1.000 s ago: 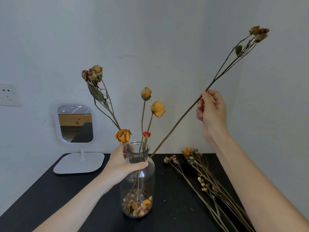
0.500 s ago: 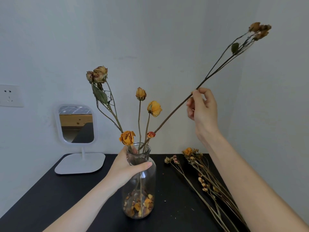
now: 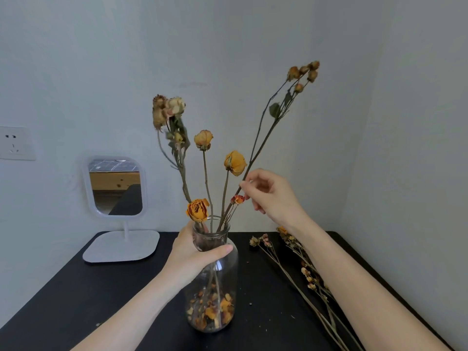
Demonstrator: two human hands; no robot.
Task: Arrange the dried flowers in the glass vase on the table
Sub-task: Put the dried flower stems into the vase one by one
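A clear glass vase [image 3: 219,282] stands on the black table [image 3: 63,307], with fallen petals at its bottom and several dried yellow roses [image 3: 235,162] rising from its neck. My left hand [image 3: 195,252] grips the vase's neck. A long dried stem [image 3: 263,138] with small buds at its top stands in the vase and leans right. My right hand [image 3: 272,195] pinches this stem just above the vase, between thumb and fingertip.
More dried flower stems [image 3: 298,282] lie on the table to the right of the vase, partly under my right forearm. A white stand mirror [image 3: 117,198] is at the back left. A wall socket [image 3: 16,143] is on the left wall.
The long stem went down into the vase and now stands steeper. My right hand slid down and left along it, towards the vase mouth. My left hand kept its grip.
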